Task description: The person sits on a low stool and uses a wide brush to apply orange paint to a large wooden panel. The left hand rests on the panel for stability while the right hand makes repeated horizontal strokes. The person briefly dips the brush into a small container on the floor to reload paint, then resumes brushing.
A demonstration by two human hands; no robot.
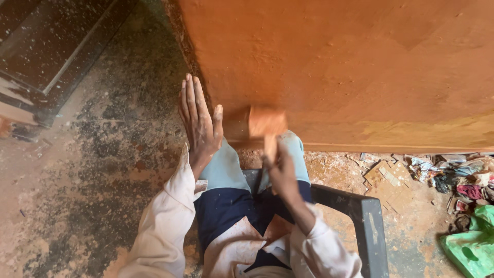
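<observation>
Two hands on job. Right hand (282, 172) fingers closed round sanding block (266, 123), pressed on orange panel (360, 67) near bottom edge. Left hand (198, 123) open, flat, just left of block, bracing panel edge. Sanding step, judging by blur. Next stroke needs even pressure.

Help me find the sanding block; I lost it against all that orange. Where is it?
In the head view, just right of centre: the sanding block is in the right hand, pressed against the orange panel near its lower edge.

green plastic bag (471, 247): crumpled, near right corner of floor. flattened tan carton (389, 177): right, by the board's foot. crumpled multicoloured wrappers (453, 172): farther right. no signs or screens.
</observation>
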